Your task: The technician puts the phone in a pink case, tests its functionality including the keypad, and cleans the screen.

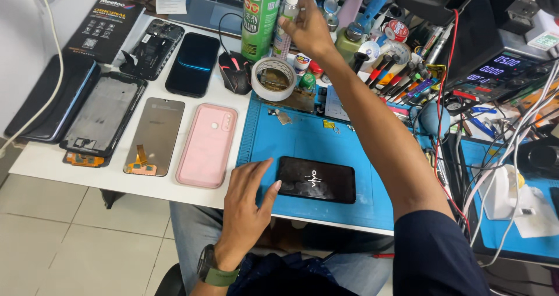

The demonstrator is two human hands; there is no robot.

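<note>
White worktable [41, 162], pale tiled floor [75, 238] below, white wall [17, 45] at left, bright even light

A white counter [58, 165] carries a blue mat [314, 142] with a black phone [315, 179] on its near part. Left of the mat lie a pink case [207, 146], a grey screen [155, 136] and a black frame [105, 114]. A tape roll [273, 79] sits at the mat's far edge.

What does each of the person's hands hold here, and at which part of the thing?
The right hand grips a small clear bottle around its upper body, below the cap. The left hand holds nothing; its thumb touches the left end of the black phone.
</note>
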